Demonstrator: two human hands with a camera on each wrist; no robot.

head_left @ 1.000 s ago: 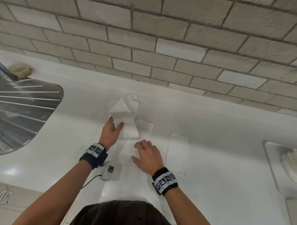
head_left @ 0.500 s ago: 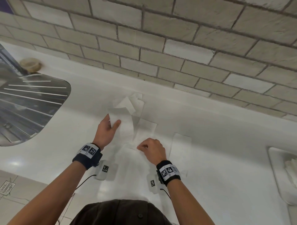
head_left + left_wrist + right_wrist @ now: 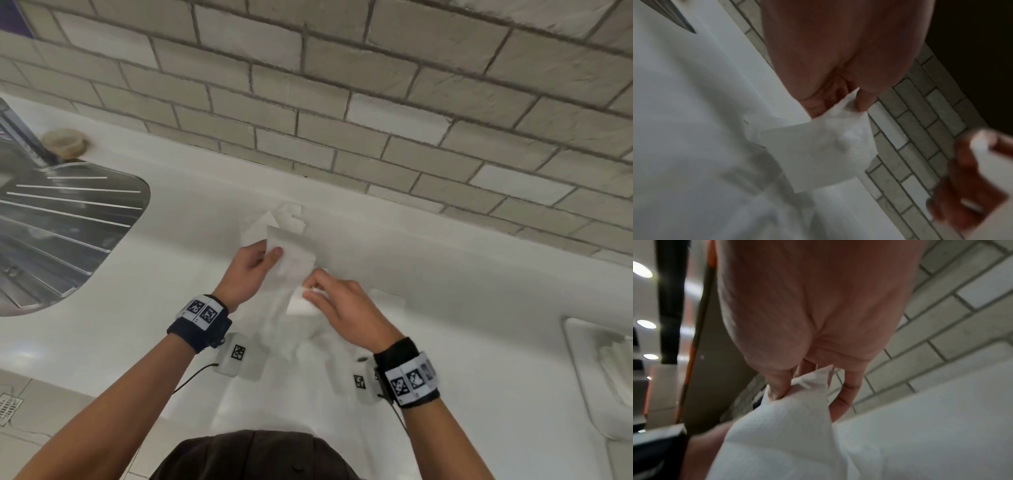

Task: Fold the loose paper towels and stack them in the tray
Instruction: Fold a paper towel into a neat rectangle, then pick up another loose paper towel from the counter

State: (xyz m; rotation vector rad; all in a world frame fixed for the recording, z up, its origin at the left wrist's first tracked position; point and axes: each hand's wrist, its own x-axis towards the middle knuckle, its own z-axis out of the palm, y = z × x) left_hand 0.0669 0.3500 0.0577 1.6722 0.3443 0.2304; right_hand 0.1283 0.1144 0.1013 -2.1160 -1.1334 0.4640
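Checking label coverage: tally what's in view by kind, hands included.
left hand, right hand: 2
held paper towel: 1
tray: 1
steel drainboard: 1
Total: 5. The loose towels on the counter overlap, white on white, so they cannot be counted.

Bare white counter [image 3: 479, 342] is left open between the right hand [image 3: 346, 308] and the tray [image 3: 579, 370] at the far right edge, so that stretch can be crossed freely. The tray is already partly filled with folded towels [image 3: 620, 370]. Behind the hands, room is cut off by the brick wall [image 3: 342, 102], and loose paper towels [image 3: 284, 222] are scattered just in front of it. To the left, open counter runs up to the metal sink drainer [image 3: 61, 222], well apart from the left hand [image 3: 246, 270].
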